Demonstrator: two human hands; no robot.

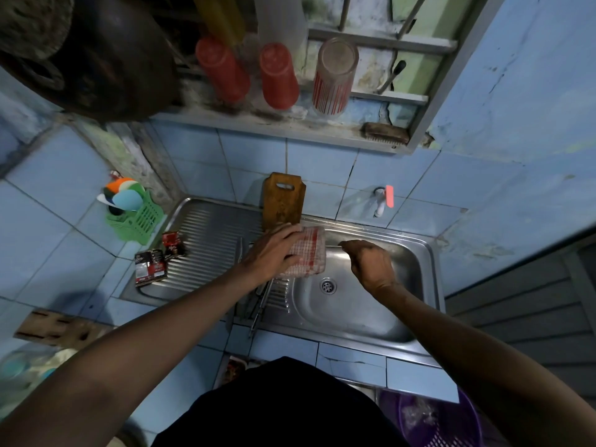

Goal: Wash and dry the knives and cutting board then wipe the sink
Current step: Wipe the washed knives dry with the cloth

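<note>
Head view: left hand (272, 253) laid over a red-and-white checked cloth (309, 253), fingers fairly straight, pressing it at the near left edge of the sink (416, 337) bowl. Right hand (371, 264) over the bowl, fingers curled in a clenched grip around a thin knife (333, 244); only a sliver of bright blade visible between fist and cloth, running into the cloth's right edge. Wooden cutting board (283, 201) standing upright against the blue tiled wall, behind the cloth, at the back rim of the sink. More metal utensils (259, 309) lying on the ribbed drainboard, just below the left wrist; exact kind hard to tell. Drain (328, 285) near the right wrist. Green basket (137, 217) with coloured plastic ware on the tabletop at left, dark sachets (154, 262) beside it. White tap (380, 206) on the wall at right.
</note>
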